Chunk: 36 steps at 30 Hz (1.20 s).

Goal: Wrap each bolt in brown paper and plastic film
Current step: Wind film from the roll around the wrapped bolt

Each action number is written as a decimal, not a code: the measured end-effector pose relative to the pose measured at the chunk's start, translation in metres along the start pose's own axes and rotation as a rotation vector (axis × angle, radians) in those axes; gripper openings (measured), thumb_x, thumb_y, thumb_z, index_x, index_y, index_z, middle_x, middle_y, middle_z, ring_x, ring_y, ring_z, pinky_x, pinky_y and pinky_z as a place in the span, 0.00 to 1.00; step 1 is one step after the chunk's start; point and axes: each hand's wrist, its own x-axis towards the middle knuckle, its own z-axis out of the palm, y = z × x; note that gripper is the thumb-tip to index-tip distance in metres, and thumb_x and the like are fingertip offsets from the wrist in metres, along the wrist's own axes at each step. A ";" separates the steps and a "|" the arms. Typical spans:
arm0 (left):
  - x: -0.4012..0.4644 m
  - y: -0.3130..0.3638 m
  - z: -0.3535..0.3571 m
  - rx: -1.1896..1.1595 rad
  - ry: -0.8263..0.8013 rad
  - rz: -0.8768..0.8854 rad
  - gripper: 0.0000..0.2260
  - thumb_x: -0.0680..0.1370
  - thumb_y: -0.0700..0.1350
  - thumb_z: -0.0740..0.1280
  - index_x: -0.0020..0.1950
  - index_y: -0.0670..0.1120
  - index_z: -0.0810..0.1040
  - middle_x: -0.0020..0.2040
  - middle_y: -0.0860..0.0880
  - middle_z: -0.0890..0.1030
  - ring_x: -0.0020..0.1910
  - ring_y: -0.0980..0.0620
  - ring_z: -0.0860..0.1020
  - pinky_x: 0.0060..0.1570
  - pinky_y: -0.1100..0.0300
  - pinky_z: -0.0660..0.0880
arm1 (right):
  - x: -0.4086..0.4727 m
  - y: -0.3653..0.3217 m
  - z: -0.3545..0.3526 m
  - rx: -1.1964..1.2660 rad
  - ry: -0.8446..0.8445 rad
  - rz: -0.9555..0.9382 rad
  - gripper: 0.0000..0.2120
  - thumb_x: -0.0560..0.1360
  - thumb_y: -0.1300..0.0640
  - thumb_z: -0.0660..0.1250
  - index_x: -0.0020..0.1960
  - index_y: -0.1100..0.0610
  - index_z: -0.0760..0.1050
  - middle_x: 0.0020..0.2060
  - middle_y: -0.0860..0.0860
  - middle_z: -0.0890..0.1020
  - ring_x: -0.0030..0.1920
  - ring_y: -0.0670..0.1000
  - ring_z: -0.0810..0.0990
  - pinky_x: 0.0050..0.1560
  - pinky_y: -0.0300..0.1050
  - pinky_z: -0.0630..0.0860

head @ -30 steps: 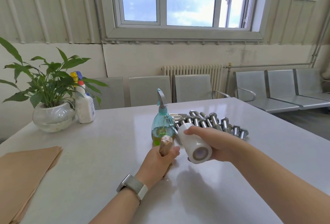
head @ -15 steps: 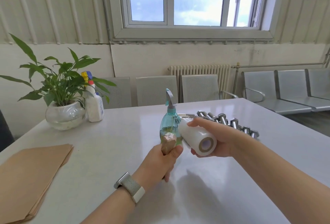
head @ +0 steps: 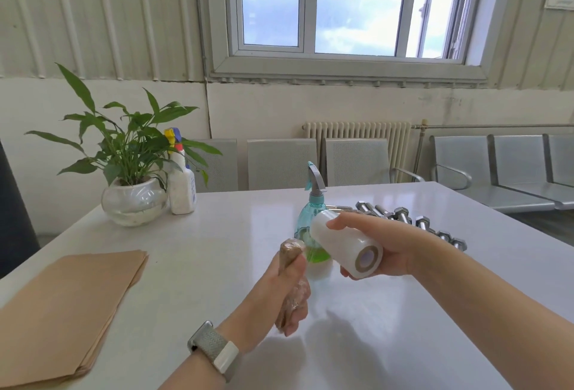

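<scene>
**One bolt mid-wrap, many bolts left**

On a white table, brown paper sheets lie at 8 o'clock. Bare bolts wait in a row at 2 o'clock, unwrapped. At centre, the right hand grasps the film roll. The left hand clasps a paper-wrapped bolt, film partly on.
</scene>
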 end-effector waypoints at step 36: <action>0.006 -0.023 -0.001 0.324 -0.022 0.016 0.11 0.77 0.67 0.58 0.41 0.64 0.74 0.30 0.60 0.69 0.28 0.57 0.66 0.26 0.69 0.64 | -0.017 -0.017 -0.028 -0.527 0.185 -0.221 0.31 0.55 0.48 0.78 0.54 0.45 0.69 0.47 0.54 0.81 0.38 0.51 0.84 0.31 0.42 0.78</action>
